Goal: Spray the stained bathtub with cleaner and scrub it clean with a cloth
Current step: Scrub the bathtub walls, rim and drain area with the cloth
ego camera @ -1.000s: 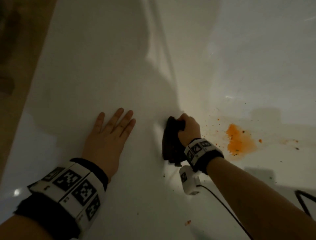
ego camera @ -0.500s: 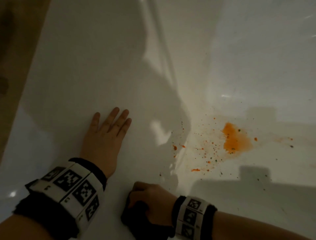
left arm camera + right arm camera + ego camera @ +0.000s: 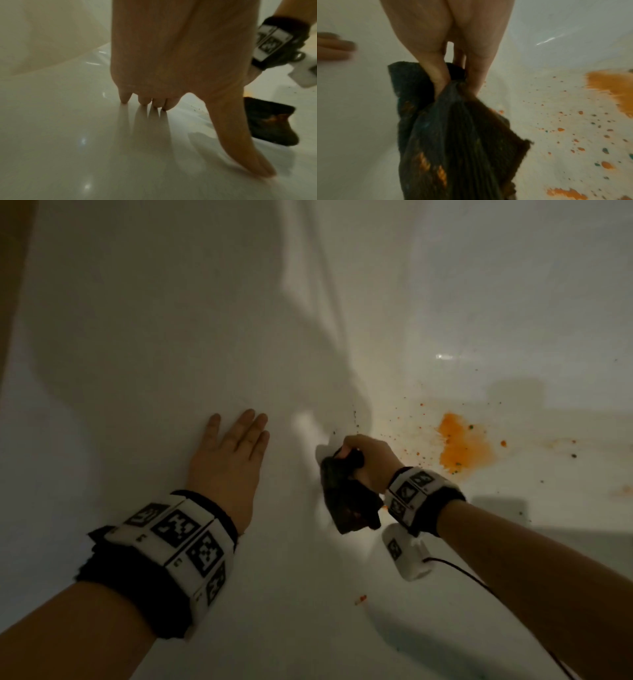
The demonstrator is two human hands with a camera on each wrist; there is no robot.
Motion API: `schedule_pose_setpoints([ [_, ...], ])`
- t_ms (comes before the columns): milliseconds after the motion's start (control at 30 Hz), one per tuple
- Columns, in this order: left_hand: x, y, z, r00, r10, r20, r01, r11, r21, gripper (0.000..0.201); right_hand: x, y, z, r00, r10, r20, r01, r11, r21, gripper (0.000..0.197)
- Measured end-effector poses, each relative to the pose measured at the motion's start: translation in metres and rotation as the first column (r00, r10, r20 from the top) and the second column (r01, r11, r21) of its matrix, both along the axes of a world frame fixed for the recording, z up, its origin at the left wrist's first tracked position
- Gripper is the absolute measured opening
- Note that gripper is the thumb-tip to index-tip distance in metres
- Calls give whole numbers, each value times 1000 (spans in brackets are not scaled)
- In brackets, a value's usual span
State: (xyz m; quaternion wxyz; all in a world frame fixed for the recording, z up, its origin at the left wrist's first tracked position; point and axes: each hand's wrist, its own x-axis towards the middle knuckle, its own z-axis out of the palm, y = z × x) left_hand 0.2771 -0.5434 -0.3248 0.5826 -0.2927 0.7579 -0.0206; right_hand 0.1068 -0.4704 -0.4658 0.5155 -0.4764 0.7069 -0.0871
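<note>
I look down into a white bathtub (image 3: 144, 344). My right hand (image 3: 368, 462) grips a dark cloth (image 3: 349, 501) bunched against the tub's sloped wall, near the bend to the floor. The cloth (image 3: 453, 135) carries orange smears. An orange stain (image 3: 462, 445) lies on the tub floor to the right, ringed by small orange specks (image 3: 573, 128). My left hand (image 3: 233, 453) rests flat on the wall with straight fingers (image 3: 144, 101), left of the cloth (image 3: 271, 121). No spray bottle is in view.
A brown strip (image 3: 10, 268), outside the tub, runs along the far left. A white wrist camera (image 3: 407, 556) with a black cable (image 3: 513, 604) hangs under my right wrist. One orange fleck (image 3: 360, 599) lies low on the wall.
My right hand pulled the cloth down toward me, then pushed it back up the wall to the specks. The orange spots that showed at the bend are covered or gone. The left hand stayed put.
</note>
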Motion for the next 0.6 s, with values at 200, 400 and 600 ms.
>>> schedule_pose_setpoints([
  [200,-1,1,-2,1000,-4,2,4,1000,-9,104,41,84,41,601,590,539,-761,629,160,21],
  [400,-4,1,-3,1000,-22,5,22,1000,-1,100,54,117,7,532,747,399,-825,562,48,23],
  [600,-10,1,-3,1000,-5,-8,5,1000,3,101,35,109,-22,784,618,59,-618,768,168,28],
])
